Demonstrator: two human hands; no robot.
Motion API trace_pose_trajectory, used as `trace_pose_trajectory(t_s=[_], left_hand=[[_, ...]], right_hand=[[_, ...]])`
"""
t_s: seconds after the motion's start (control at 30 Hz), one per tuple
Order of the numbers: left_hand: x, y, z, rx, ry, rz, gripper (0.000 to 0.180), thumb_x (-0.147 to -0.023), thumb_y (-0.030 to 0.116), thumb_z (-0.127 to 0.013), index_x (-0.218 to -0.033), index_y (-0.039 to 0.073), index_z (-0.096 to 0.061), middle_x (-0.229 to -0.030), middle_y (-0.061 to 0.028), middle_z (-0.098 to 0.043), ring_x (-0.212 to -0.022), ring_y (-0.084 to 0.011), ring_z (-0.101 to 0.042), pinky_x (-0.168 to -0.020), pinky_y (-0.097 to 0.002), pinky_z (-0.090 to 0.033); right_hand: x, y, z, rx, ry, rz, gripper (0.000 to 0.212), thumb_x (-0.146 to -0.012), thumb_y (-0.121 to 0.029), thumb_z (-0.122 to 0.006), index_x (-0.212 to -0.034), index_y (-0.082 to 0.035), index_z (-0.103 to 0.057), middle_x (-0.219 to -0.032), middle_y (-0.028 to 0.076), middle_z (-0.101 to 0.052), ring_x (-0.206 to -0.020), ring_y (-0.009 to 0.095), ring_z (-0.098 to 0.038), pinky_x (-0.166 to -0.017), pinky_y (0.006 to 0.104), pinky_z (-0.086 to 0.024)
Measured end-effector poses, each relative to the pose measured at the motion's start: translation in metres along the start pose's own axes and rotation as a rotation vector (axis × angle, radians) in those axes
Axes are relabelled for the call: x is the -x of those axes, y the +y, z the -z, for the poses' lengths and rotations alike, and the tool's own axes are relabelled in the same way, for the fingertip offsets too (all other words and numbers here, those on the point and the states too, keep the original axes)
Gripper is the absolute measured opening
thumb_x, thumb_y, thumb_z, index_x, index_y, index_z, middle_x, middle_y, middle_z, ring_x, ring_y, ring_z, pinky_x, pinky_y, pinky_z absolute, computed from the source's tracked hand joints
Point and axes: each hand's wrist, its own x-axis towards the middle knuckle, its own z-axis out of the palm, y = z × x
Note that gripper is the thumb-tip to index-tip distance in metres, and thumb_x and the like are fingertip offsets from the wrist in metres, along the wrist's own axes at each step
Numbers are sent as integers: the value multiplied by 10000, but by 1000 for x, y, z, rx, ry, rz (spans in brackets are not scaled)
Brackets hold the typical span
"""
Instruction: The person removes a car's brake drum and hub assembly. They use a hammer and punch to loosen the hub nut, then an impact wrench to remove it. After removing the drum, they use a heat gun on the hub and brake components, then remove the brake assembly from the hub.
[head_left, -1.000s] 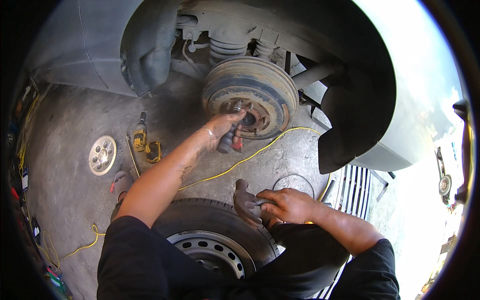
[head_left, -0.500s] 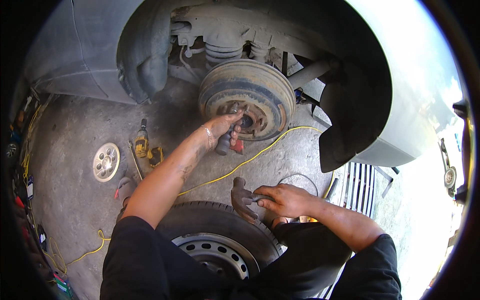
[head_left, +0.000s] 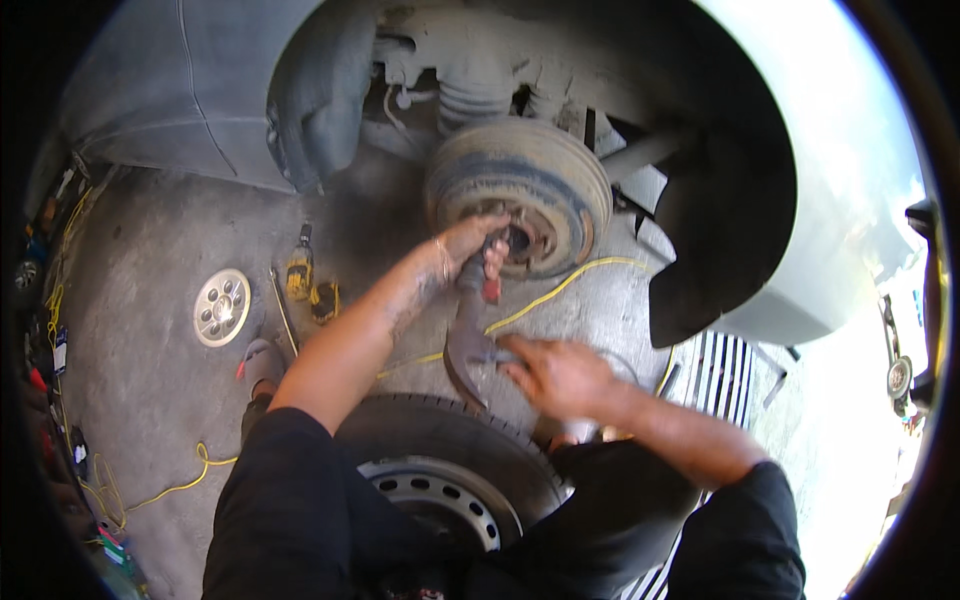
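Observation:
My left hand [head_left: 476, 245] is closed around a dark-handled hand tool [head_left: 469, 277] at the hub of the rusty brake drum [head_left: 520, 165]. Fingers and blur hide the tool's kind and tip. Lower down, my right hand [head_left: 565, 375] grips a claw hammer [head_left: 463, 350] by its handle. The hammer head is just below the tool's handle end; whether they touch I cannot tell. Something red [head_left: 491, 290] shows beside my left fingers.
A tyre on a steel wheel [head_left: 440, 478] lies before me. On the floor at left are a wheel cover [head_left: 222, 308], a yellow power drill [head_left: 300, 268] and a metal rod [head_left: 284, 312]. A yellow cord [head_left: 540, 298] crosses the concrete. The car's fender [head_left: 800, 200] arches around the drum.
My right hand has swung the hammer up and slightly left toward the tool in my left hand. The whole view has shifted a little, and my left hand stays at the hub.

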Motion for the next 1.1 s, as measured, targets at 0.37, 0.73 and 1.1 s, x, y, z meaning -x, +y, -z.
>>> trace_pose_trajectory(t_s=[0.37,0.73,1.1], left_hand=[[2,-7,-7,-46,115,-75,331,-955,386,-682,-950,92,-530,-691,14,-534,-502,-51,-486,-444,-226,-438],[18,-2,-9,-130,181,-75,403,-993,456,-591,-1067,60,-580,-827,-60,-657,-688,-179,-679,-548,-312,-579],[20,-12,-27,-132,398,-157,367,-1001,403,-607,-1107,56,-554,-828,-89,-639,-609,-144,-595,-519,-287,-541]], right_hand=[[23,58,-23,-127,-194,-22,371,-1025,-395,-489,-1271,-127,-563,-906,215,-690,-873,442,-665,-774,542,-519],[43,119,-28,-170,-247,-160,416,-1019,-439,-488,-1267,-123,-593,-959,224,-693,-969,428,-651,-854,525,-496],[35,120,-32,-184,-316,-182,416,-1015,-431,-490,-1257,-114,-607,-949,226,-690,-977,425,-648,-855,519,-486]])
